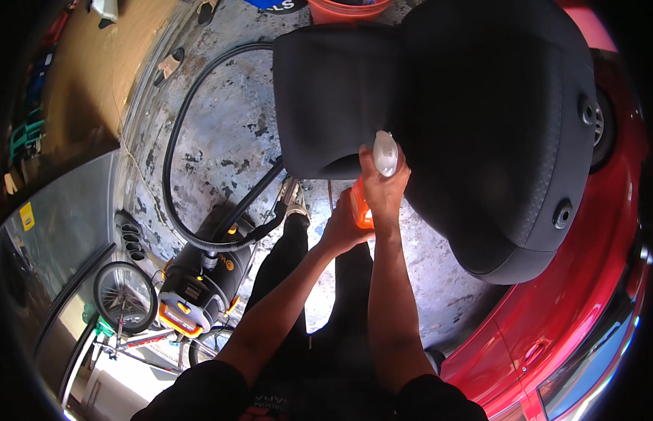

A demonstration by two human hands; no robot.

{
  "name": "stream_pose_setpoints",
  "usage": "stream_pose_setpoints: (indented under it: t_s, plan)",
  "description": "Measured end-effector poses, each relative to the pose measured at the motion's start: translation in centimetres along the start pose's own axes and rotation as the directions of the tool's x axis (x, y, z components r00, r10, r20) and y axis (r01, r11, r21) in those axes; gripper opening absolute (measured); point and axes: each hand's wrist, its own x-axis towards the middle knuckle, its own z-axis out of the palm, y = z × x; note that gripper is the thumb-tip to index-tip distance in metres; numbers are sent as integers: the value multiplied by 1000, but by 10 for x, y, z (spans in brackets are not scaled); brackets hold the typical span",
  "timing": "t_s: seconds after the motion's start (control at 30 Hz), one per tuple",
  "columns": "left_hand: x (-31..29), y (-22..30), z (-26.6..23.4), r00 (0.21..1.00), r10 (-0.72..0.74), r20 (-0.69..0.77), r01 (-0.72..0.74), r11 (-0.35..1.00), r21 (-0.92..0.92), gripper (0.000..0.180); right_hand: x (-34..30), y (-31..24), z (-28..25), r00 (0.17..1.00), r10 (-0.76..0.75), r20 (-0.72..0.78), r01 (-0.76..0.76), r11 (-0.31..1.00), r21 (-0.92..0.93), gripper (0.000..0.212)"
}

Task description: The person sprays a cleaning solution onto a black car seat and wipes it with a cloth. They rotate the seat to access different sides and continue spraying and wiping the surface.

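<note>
An orange spray bottle (pixel 358 198) with a whitish trigger head (pixel 386 154) is held upright in front of me. My right hand (pixel 387 188) is closed around its neck, just under the head. Lower down, my left hand (pixel 345 228) wraps the bottle's body; part of its fingers is hidden behind the bottle. Just beyond my hands is a dark car seat, its cushion (pixel 333 91) to the left and its backrest (pixel 488 133) to the right. The spray head is close to where the two parts meet; I cannot tell whether it touches the fabric.
A black and orange vacuum cleaner (pixel 200 284) stands at left, its black hose (pixel 168 147) looping over the worn floor to the seat. A red car (pixel 512 344) is close on the right. A bicycle (pixel 126 298) leans lower left; a red bucket (pixel 349 12) sits beyond the seat.
</note>
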Motion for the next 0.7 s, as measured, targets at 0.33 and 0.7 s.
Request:
stream_pose_setpoints:
  t_s: [0.33,0.7]
  plan:
    - [-6,-26,-58,994,-19,-103,-2,980,-201,115,-4,-29,94,972,-222,74,233,928,-290,42]
    - [-81,-86,-86,938,-345,-18,330,911,-248,115,-81,40,145,967,-224,120,253,901,-353,46]
